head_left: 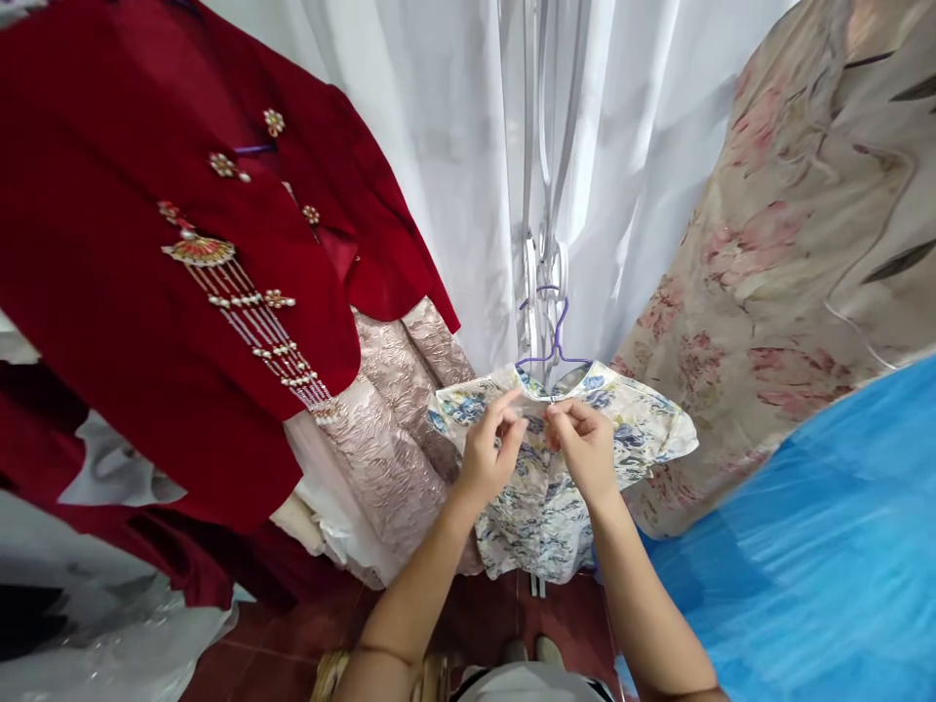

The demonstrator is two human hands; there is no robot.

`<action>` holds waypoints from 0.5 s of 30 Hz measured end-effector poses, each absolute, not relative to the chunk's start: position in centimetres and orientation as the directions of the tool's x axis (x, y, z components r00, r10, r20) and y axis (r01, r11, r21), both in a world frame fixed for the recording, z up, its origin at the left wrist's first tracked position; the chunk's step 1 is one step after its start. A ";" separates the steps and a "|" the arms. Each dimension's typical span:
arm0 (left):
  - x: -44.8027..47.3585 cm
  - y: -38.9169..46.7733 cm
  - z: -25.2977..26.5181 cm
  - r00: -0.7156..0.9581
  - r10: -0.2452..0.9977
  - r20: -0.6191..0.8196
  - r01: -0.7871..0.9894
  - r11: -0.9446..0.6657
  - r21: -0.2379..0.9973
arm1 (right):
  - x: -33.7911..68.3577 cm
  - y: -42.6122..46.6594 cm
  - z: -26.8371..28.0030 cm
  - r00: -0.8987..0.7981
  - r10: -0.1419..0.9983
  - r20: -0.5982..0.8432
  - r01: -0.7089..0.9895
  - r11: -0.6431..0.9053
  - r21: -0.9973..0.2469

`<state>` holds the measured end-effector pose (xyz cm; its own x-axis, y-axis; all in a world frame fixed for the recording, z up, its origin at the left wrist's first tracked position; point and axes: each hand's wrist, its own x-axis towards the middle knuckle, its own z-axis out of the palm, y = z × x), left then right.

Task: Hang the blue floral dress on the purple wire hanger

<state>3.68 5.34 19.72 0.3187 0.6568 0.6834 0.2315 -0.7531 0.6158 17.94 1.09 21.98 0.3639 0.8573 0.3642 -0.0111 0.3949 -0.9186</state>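
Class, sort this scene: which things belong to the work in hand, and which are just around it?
In the work:
blue-flowered garment
purple hanger inside it
left hand, near its neckline
right hand, at its neckline

Just around:
dark red jacket
pale pink brocade
white curtain
pink-flowered fabric
bright blue fabric

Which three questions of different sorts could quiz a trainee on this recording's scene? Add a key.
1. What colour is the hanger in the short-sleeved floral top?
a) red
b) purple
c) green

2. True or false: the dark red jacket with a beaded tassel ornament hangs left of the floral top in this view.

3. Which of the person's hands, left or right, has thumb and fingertips pinched together at the middle of the floral top's neckline?

Key:
1. b
2. True
3. Right hand; the left hand has its thumb and forefinger apart.
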 end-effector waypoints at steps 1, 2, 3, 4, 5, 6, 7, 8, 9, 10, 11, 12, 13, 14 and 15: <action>3.8 6.2 21.2 0.403 0.610 0.682 0.256 -0.790 0.556 | 18.0 1.1 22.0 0.364 0.854 0.373 -0.001 0.401 -0.916; 4.1 6.8 22.5 0.474 0.565 0.676 0.275 -0.824 0.495 | 18.0 1.2 22.0 0.365 0.850 0.381 0.012 0.405 -0.914; 4.4 7.4 23.4 0.521 0.523 0.675 0.288 -0.852 0.438 | 18.1 1.3 22.1 0.370 0.845 0.386 0.023 0.407 -0.913; 4.7 7.8 24.0 0.539 0.489 0.686 0.295 -0.872 0.390 | 18.1 1.4 22.0 0.382 0.840 0.386 0.032 0.405 -0.914; 5.0 8.0 24.4 0.538 0.464 0.704 0.298 -0.886 0.356 | 18.0 1.6 21.8 0.399 0.834 0.381 0.037 0.400 -0.916; 5.2 8.2 24.7 0.524 0.447 0.724 0.297 -0.893 0.337 | 17.9 1.8 21.5 0.419 0.828 0.372 0.039 0.392 -0.919; 5.4 8.3 24.9 0.509 0.437 0.741 0.291 -0.898 0.330 | 17.8 2.0 21.1 0.439 0.823 0.361 0.041 0.383 -0.923; 5.4 8.5 25.2 0.488 0.431 0.759 0.284 -0.901 0.329 | 17.6 2.2 20.5 0.452 0.820 0.352 0.044 0.373 -0.927; 5.3 8.7 25.4 0.464 0.429 0.775 0.274 -0.902 0.335 | 17.3 2.4 19.8 0.455 0.822 0.342 0.048 0.361 -0.931; 5.1 8.9 25.8 0.433 0.432 0.791 0.262 -0.900 0.348 | 16.9 2.5 18.8 0.450 0.831 0.327 0.052 0.341 -0.939; 4.8 9.3 26.1 0.396 0.443 0.804 0.250 -0.895 0.370 | 16.5 2.5 17.8 0.440 0.845 0.304 0.058 0.311 -0.949; 4.3 9.8 26.5 0.349 0.463 0.815 0.237 -0.885 0.401 | 16.1 2.4 16.6 0.431 0.860 0.273 0.068 0.271 -0.960; 3.6 10.4 26.8 0.294 0.493 0.819 0.225 -0.869 0.441 | 15.8 2.2 15.4 0.426 0.873 0.238 0.082 0.225 -0.971; 2.8 11.1 27.0 0.234 0.529 0.816 0.212 -0.847 0.488 | 15.5 1.8 14.1 0.424 0.882 0.205 0.095 0.182 -0.979; 1.8 12.0 27.1 0.176 0.569 0.803 0.196 -0.820 0.538 | 15.2 1.4 12.9 0.421 0.889 0.179 0.106 0.147 -0.983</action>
